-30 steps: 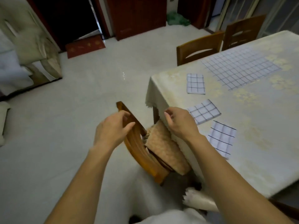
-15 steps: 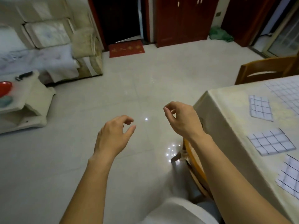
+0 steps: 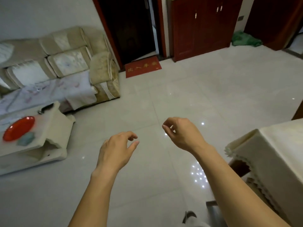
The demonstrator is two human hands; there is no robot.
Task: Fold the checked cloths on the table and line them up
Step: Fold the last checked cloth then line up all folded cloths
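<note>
Left hand (image 3: 114, 151) and right hand (image 3: 182, 133) hung loosely curled, empty. Cloths out of view, probably on the table (image 3: 278, 145), right of the right hand. No fold under way; next move: turn and reach there.

The left forearm (image 3: 95, 194) and the right forearm (image 3: 237, 190) reach forward, apart from each other. The left grip (image 3: 114, 153) hangs in the air with loosely curled fingers and holds nothing. The right grip (image 3: 182, 135) is a little higher, its wrist bent down and its fingers loosely curled, also empty.
</note>
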